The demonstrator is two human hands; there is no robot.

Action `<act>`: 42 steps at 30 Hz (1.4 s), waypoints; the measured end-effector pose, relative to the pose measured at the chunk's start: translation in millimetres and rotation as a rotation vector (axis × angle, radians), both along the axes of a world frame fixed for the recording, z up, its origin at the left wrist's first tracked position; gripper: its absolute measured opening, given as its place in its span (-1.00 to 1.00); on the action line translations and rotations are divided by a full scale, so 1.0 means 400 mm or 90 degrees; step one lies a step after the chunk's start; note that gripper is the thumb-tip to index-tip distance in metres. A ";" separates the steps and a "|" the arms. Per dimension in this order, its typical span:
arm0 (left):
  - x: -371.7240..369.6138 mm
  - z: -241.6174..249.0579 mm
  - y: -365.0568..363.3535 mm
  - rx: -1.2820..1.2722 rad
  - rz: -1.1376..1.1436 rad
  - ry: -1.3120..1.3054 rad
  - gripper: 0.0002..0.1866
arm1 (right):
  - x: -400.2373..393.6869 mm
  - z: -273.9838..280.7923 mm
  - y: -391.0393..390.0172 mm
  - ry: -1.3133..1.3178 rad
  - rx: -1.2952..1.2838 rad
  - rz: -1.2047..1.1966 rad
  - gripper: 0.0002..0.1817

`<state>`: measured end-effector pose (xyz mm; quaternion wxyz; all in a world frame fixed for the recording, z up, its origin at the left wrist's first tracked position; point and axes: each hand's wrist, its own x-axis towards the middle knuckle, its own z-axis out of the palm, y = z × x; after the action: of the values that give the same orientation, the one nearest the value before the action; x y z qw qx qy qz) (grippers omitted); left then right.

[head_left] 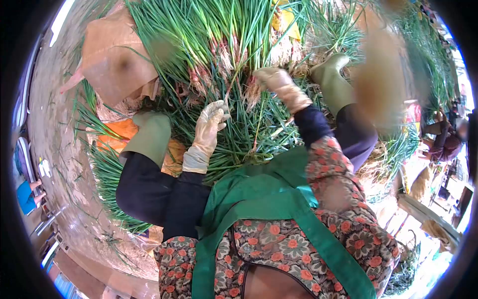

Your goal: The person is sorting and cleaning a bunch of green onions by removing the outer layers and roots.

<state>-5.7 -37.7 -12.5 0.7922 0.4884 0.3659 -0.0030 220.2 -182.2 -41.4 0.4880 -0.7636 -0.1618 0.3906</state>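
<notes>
we are sitting over a large bunch of green onions (214,35), their white and reddish root ends pointing toward us and their long leaves fanning away. we are holding our gloved left hand (211,121) just below those roots, its fingers bending inward; a thin stalk (228,94) is running down beside the fingertips, but we cannot tell whether they are gripping it. we are reaching our gloved right hand (275,79) in to the right side of the root ends, its fingers curling toward them; blur is hiding whether they are grasping anything.

between our knees, loose green stalks (239,142) are lying in a tangled layer, reaching close to our green apron (264,182). our green boots (154,134) are flanking the pile. beyond the left boot, a brown wrap (117,57) is covering part of the heap, and an orange sheet (117,133) is showing beside that boot. far to the right, another person (445,142) is staying well apart from our hands.
</notes>
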 end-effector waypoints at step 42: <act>0.008 0.065 -0.027 0.033 -0.060 0.065 -0.66 | -0.222 0.056 0.139 0.006 0.125 0.016 -0.51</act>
<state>-2.6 -48.4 13.7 0.7586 0.5247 0.3823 -0.0557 131.3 -126.5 -19.0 0.5563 -0.7080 -0.2070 0.3825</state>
